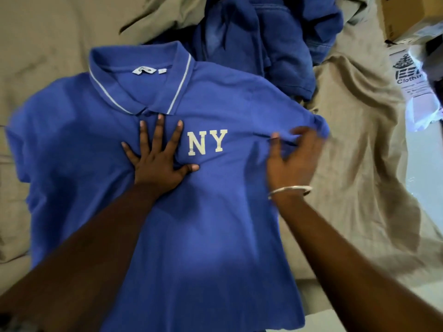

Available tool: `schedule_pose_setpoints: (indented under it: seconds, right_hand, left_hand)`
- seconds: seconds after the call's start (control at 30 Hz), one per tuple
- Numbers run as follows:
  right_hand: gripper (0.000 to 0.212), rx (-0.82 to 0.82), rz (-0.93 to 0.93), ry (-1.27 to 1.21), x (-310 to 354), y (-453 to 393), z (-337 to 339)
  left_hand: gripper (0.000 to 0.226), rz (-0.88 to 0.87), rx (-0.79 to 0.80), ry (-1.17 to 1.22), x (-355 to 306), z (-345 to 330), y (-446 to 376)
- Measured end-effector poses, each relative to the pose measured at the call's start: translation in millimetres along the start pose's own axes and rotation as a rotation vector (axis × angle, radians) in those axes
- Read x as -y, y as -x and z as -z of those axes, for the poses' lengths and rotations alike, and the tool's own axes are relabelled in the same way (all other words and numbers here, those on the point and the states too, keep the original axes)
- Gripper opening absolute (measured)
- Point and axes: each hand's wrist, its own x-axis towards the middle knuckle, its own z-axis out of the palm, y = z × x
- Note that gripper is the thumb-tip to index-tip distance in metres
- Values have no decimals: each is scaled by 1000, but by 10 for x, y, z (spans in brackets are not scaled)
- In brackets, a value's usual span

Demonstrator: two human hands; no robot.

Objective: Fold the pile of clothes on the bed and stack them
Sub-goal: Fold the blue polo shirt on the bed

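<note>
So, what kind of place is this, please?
Probably a bedroom in a home: a blue polo shirt lies spread on a bed with a beige sheet, more blue clothes are piled behind it, and a cardboard box stands alongside.

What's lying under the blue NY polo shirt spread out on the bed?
The blue polo shirt with white NY lettering lies on a beige bedsheet, which shows all around it. Anything directly beneath the shirt is covered. The left hand presses flat on its chest.

A blue polo shirt (167, 212) lies flat mid-frame; the left hand (159, 161) presses its chest, the right hand (291, 159) pinches its sleeve.
</note>
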Motion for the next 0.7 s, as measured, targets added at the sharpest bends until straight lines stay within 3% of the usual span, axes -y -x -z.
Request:
schedule_pose_setpoints:
  seconds: [0.07, 0.13, 0.2, 0.3, 0.4, 0.5, 0.6, 0.7]
  right_hand:
    - [31, 293, 206, -7, 254, 501, -197]
    - [35, 457, 301, 62, 436, 880, -417]
    - [40, 469, 320, 141, 583, 1120, -612]
    - [51, 491, 326, 263, 683, 1282, -852]
    - [62, 588, 362, 414, 659, 1448, -1015]
    - [67, 598, 358, 486, 571, 1495, -1100]
    - [68, 580, 361, 503, 510, 1525, -1115]
    - [69, 583, 359, 517, 523, 1520, -1145]
  left_hand:
    - [104, -9, 9, 19, 12, 31, 4]
    - [104, -10, -14, 94, 38, 69, 31]
    - [99, 5, -51, 316, 117, 143, 53]
    - [72, 30, -182, 638, 271, 302, 178]
    - [49, 24, -373, 467, 554, 501, 411]
    - [47, 311, -533, 166, 995, 761, 502]
    - [64, 636, -440, 179, 1565, 966, 408]
    - [61, 484, -305, 325, 1956, 1131, 289]
